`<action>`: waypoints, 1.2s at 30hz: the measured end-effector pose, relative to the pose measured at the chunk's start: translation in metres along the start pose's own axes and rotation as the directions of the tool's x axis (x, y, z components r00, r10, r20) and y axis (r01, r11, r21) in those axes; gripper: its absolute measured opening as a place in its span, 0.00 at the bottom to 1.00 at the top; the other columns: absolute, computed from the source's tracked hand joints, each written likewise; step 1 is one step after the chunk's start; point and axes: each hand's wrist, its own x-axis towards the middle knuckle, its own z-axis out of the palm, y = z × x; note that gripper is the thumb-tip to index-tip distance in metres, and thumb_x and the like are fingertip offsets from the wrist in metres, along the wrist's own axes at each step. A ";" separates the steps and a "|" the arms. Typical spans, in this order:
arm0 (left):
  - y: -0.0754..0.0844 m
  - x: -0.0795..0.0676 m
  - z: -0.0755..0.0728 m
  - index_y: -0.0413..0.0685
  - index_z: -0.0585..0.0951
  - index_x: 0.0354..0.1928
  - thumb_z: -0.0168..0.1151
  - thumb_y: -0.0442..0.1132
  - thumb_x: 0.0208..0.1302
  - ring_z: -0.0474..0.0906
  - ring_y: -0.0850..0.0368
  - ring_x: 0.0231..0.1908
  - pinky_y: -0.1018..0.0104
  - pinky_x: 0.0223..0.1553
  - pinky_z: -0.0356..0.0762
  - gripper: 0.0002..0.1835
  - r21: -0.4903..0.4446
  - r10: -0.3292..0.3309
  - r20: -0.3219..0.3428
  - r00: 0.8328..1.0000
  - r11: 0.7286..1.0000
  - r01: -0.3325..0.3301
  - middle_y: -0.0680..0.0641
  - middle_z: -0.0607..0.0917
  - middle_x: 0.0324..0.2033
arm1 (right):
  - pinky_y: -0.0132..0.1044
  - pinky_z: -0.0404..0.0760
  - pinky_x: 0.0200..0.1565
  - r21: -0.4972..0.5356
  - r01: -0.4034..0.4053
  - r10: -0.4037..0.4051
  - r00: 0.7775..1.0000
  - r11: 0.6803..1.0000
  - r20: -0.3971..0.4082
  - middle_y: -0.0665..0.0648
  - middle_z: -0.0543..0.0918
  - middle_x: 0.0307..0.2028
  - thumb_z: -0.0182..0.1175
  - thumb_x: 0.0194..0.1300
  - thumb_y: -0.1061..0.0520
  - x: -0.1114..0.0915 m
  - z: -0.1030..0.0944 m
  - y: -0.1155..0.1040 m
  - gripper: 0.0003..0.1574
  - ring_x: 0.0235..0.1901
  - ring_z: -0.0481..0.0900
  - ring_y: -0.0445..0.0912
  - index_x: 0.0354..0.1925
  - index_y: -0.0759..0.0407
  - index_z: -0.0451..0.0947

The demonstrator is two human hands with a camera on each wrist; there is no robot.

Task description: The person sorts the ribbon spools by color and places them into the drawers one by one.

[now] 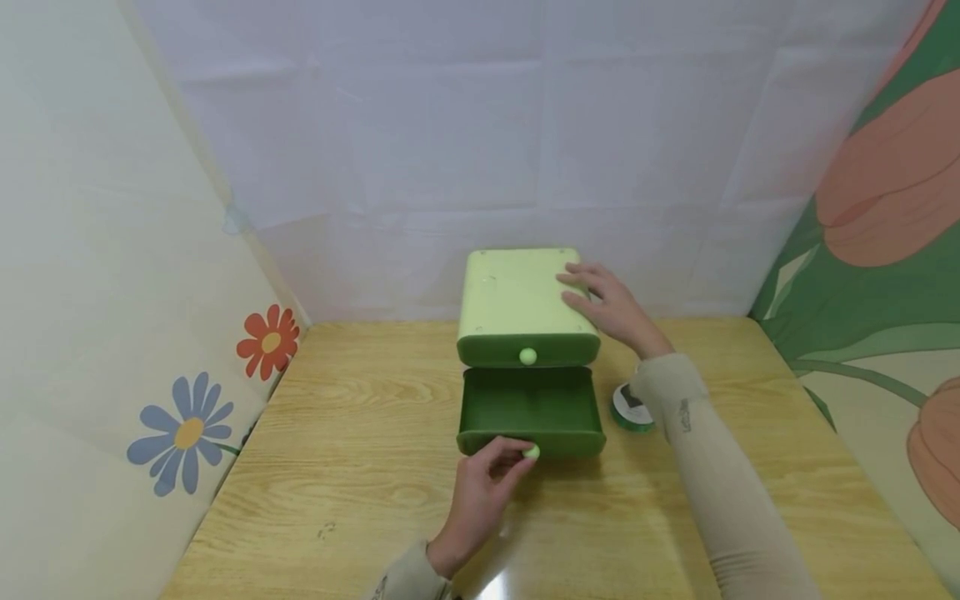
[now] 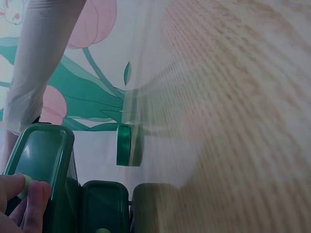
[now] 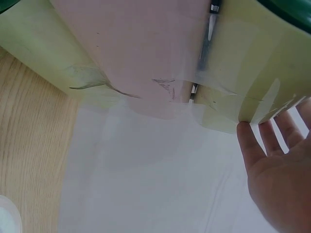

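Note:
A small light-green drawer cabinet [image 1: 525, 292] with dark green fronts stands against the back sheet. Its top drawer [image 1: 491, 350] is closed. Below that, a dark green drawer [image 1: 528, 404] is pulled out, and no contents show inside. My left hand [image 1: 480, 492] pinches this drawer's round pale green knob [image 1: 532, 452] between thumb and fingers. Another green drawer front [image 2: 104, 206] shows nearer the table in the left wrist view. My right hand [image 1: 611, 308] rests on the cabinet's top right edge, fingers extended; its fingertips touch the cabinet's side [image 3: 272, 63] in the right wrist view.
A roll with a green rim and white face [image 1: 632, 408] lies on the wooden table [image 1: 352, 450], right of the cabinet and partly behind my right sleeve. A white sheet [image 1: 420, 150] hangs behind. Panels with painted flowers [image 1: 187, 433] stand at both sides.

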 end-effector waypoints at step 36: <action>0.004 -0.007 -0.001 0.54 0.88 0.44 0.73 0.37 0.64 0.88 0.57 0.35 0.68 0.40 0.88 0.08 -0.014 0.002 0.000 1.000 1.000 -0.002 0.53 0.92 0.38 | 0.65 0.54 0.78 0.021 0.003 -0.003 1.000 1.000 -0.008 0.52 0.58 0.80 0.52 0.80 0.38 -0.002 0.001 -0.002 0.35 0.80 0.53 0.56 0.77 0.48 0.66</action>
